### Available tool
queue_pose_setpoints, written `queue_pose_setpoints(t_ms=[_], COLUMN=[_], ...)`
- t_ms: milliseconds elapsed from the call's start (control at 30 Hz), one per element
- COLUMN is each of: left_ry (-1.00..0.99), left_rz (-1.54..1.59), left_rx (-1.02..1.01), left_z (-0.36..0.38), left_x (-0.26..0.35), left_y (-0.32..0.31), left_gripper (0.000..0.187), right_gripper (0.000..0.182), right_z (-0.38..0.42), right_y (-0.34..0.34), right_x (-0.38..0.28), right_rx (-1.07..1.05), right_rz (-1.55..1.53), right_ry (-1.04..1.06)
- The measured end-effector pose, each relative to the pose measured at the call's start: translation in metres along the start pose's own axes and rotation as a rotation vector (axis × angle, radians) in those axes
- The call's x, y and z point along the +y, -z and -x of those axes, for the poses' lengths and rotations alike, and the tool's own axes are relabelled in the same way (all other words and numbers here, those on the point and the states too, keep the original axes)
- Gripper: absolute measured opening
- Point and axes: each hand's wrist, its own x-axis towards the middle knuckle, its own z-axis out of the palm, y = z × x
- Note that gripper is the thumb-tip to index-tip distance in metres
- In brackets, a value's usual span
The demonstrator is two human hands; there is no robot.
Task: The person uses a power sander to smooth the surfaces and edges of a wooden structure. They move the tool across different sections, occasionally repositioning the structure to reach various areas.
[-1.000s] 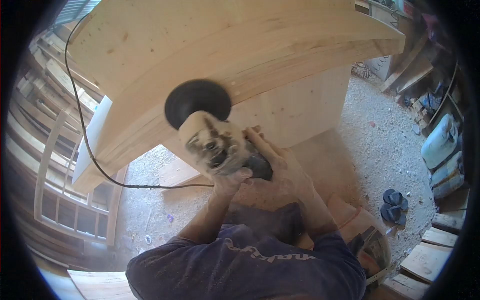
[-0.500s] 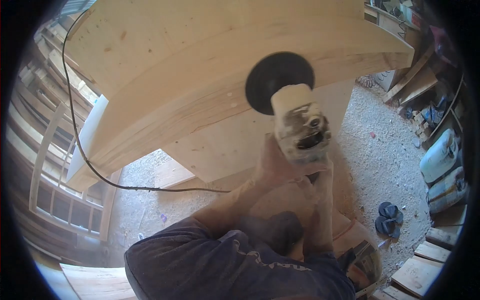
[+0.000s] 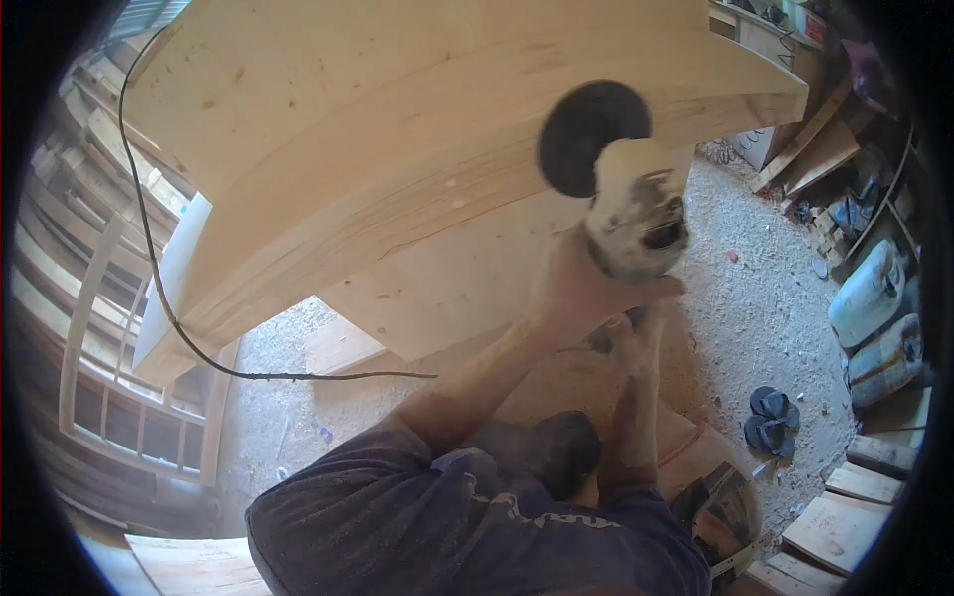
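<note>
A dusty power sander (image 3: 641, 209) with a round black disc (image 3: 591, 139) is at the curved front edge of a large pale wooden piece (image 3: 427, 189). The disc overlaps that edge on its right half. My left hand (image 3: 586, 283) is wrapped round the sander's body from below, its thumb stretched to the right. Behind it, my right hand (image 3: 636, 333) is closed on the rear of the sander, partly hidden by my left hand and blurred by dust.
A dark cable (image 3: 149, 238) crosses the piece's left end and runs to my left forearm. Wooden frames (image 3: 89, 338) and boards stand at left. Dark sandals (image 3: 772, 422), plastic canisters (image 3: 868, 298) and stacked boards (image 3: 840, 526) lie at right on the shavings-strewn floor.
The sander and both hands have moved right and slightly up along the curved edge. The view has shifted a little.
</note>
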Motion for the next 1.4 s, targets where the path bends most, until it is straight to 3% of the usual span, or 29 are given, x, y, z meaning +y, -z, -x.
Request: queue_pose_setpoints(t_ms=[67,133,167,233,300,367,433,500,633,700,867,933,967,1033,1067,1133,1167,1233,1300,1400], left_ry=[0.043,-0.161,-0.187,-0.215,-0.221,-0.258,-0.268,-0.286,-0.192,-0.080,-0.014,-0.009,-0.007,-0.015,-0.018,0.108,0.106,-0.038,-0.173,-0.138], left_rz=[0.002,0.088,0.154,0.260,0.297,0.574,0.599,0.169,0.263,0.115,0.140,0.007,0.005,0.039,0.038,-0.058,-0.062,0.172,0.188,0.437], left_rx=[-0.011,0.167,0.182,0.175,0.150,0.164,0.165,0.105,0.044,-0.092,-0.032,-0.066,-0.067,-0.039,-0.040,-0.066,-0.067,0.003,0.158,0.243], left_z=[0.020,0.044,0.054,0.075,0.086,0.090,0.089,0.084,0.041,0.026,0.002,-0.008,-0.011,-0.012,-0.009,0.004,0.015,0.043,0.069,0.103], left_x=[-0.003,-0.032,-0.036,-0.053,-0.063,-0.063,-0.081,-0.094,-0.044,-0.037,-0.018,-0.012,-0.011,-0.011,-0.013,-0.020,-0.026,-0.046,-0.074,-0.099], left_y=[0.017,0.034,0.043,0.063,0.067,0.062,0.061,0.063,0.030,0.018,-0.013,-0.017,-0.018,-0.018,-0.015,-0.001,0.007,0.027,0.042,0.053], left_gripper=[0.063,0.072,0.075,0.082,0.085,0.086,0.093,0.087,0.076,0.091,0.070,0.070,0.070,0.072,0.072,0.077,0.077,0.082,0.075,0.082], right_gripper=[0.067,0.091,0.091,0.107,0.109,0.111,0.109,0.108,0.098,0.090,0.068,0.063,0.063,0.057,0.057,0.069,0.069,0.090,0.099,0.110], right_z=[-0.001,-0.011,-0.014,-0.014,-0.012,-0.012,-0.013,-0.009,-0.004,-0.004,0.005,0.005,0.007,0.006,0.005,-0.010,-0.012,-0.012,-0.013,-0.016], right_y=[-0.011,-0.033,-0.043,-0.058,-0.064,-0.064,-0.058,-0.053,-0.024,-0.009,0.013,0.018,0.021,0.022,0.020,0.000,-0.007,-0.020,-0.037,-0.053], right_x=[-0.004,-0.032,-0.040,-0.054,-0.066,-0.069,-0.065,-0.056,-0.050,-0.041,-0.016,0.000,0.007,0.008,0.008,-0.013,-0.019,-0.031,-0.041,-0.069], right_rx=[-0.028,-0.238,-0.229,-0.274,-0.304,-0.332,-0.367,-0.287,-0.125,-0.116,0.023,0.148,0.149,0.080,0.081,0.037,0.040,-0.164,-0.211,-0.318], right_rz=[0.071,-0.001,0.000,0.252,0.277,0.298,0.360,0.329,0.350,0.287,0.108,0.166,0.165,0.072,0.072,0.213,0.211,0.242,0.243,0.308], right_ry=[0.027,0.011,0.012,0.155,0.148,0.144,0.143,0.132,0.040,0.019,-0.107,0.142,0.141,-0.065,-0.062,0.191,0.194,0.150,0.147,0.147])
